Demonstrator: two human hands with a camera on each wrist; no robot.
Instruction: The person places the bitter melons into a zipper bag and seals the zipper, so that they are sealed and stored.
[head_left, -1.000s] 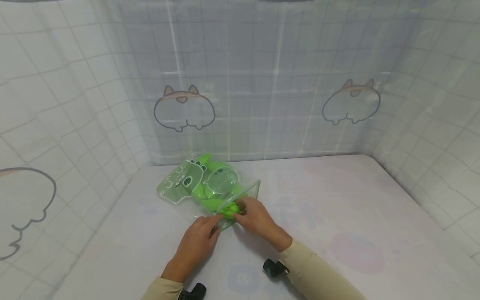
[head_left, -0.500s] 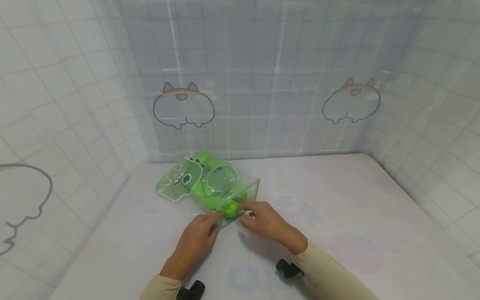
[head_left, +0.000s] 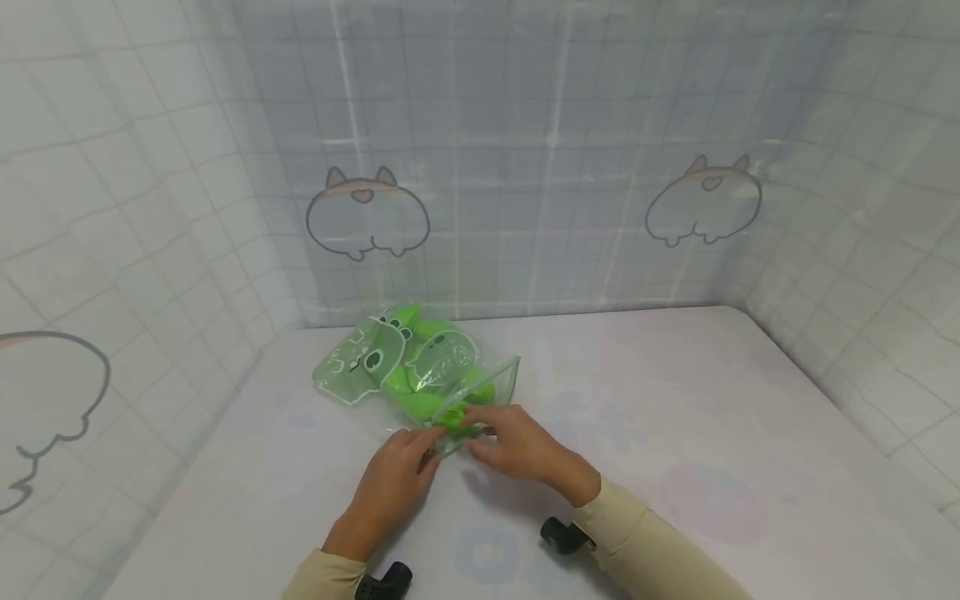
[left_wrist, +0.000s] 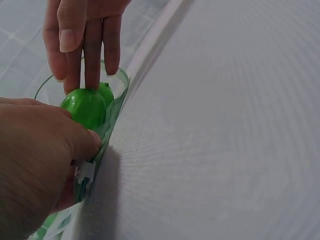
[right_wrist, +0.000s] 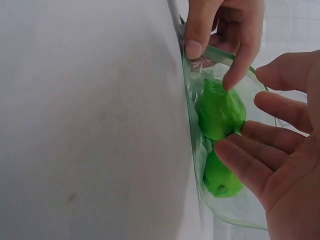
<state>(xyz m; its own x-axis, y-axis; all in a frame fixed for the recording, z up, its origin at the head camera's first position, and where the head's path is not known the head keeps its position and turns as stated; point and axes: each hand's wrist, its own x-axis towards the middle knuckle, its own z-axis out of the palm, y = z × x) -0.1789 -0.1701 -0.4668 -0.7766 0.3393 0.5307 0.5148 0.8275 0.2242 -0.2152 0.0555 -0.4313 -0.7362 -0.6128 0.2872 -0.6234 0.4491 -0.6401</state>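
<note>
A clear zip bag point(head_left: 360, 371) with a green-and-white cartoon print lies at the back left of the table, its mouth toward me. Inside are several bright green, lime-like fruits point(right_wrist: 220, 110). My left hand point(head_left: 393, 479) pinches the near corner of the bag's mouth, beside the white zip slider point(left_wrist: 86, 171). In the right wrist view, my left thumb is on the bag's rim point(right_wrist: 196, 145) and a finger lies over the nearer fruit. My right hand point(head_left: 521, 446) reaches into the mouth with its fingers extended, fingertips point(right_wrist: 227, 150) right at the fruits.
The pale table point(head_left: 637, 400) carries faint coloured prints. Tiled-pattern sheeting point(head_left: 525, 167) with cartoon corgi drawings stands behind the bag and along both sides. Dark wrist devices point(head_left: 566, 536) sit under both sleeves.
My right hand drew back to the right from the bag's mouth, then came left again so its fingers cover part of the near fruit. My left hand keeps its pinch on the bag.
</note>
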